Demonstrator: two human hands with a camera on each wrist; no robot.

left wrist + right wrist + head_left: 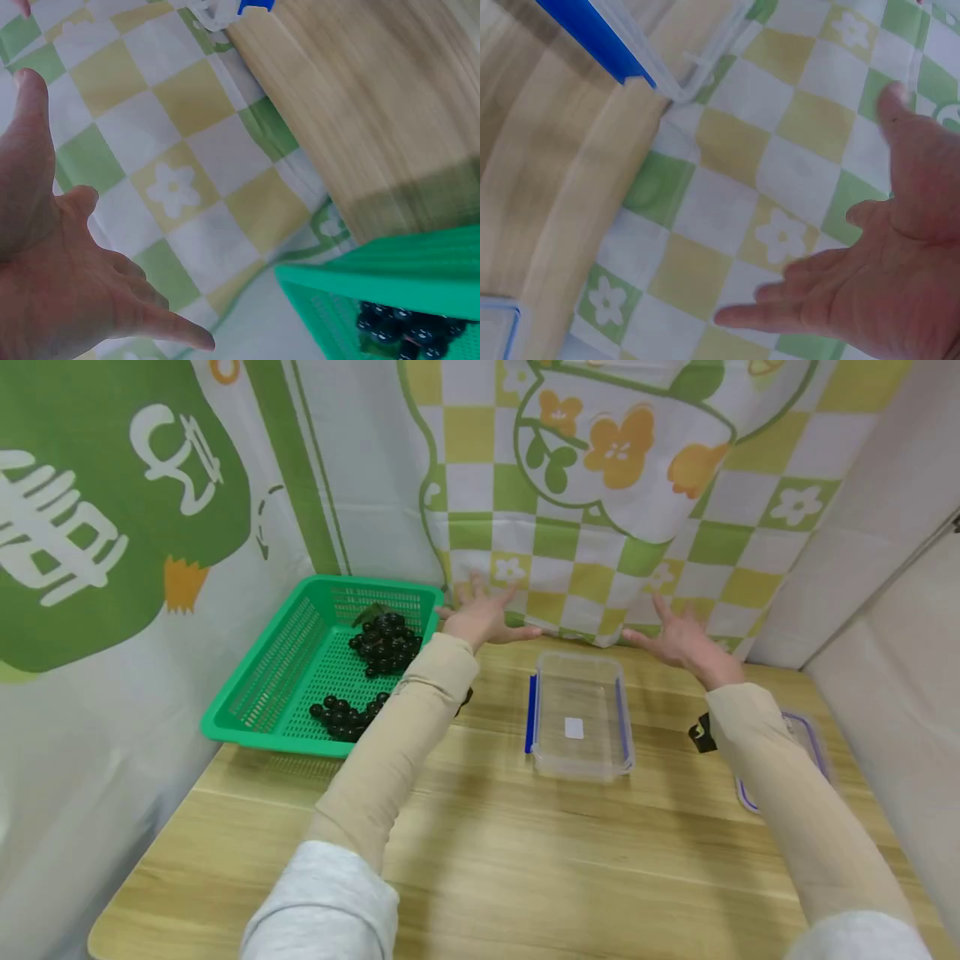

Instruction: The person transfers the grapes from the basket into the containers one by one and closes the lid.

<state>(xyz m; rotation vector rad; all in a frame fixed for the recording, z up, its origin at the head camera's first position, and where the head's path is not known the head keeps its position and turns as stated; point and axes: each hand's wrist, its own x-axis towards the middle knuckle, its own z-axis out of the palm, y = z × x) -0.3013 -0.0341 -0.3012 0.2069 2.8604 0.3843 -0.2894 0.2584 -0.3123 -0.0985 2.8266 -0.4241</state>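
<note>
Both hands reach out over the far side of the table with fingers spread and nothing held. My left hand is beside the far right corner of a green plastic basket. Inside that basket lie two bunches of dark grapes, the nearer one partly hidden by the left forearm. My right hand is beyond and to the right of a clear plastic container with blue side clips. Its flat lid, edged in blue, lies at the right, partly under the right forearm in the head view.
A checkered green and yellow curtain hangs at the table's back edge. White cloth walls stand on either side. The wooden table stretches toward the person. A black wrist strap part shows by the right forearm.
</note>
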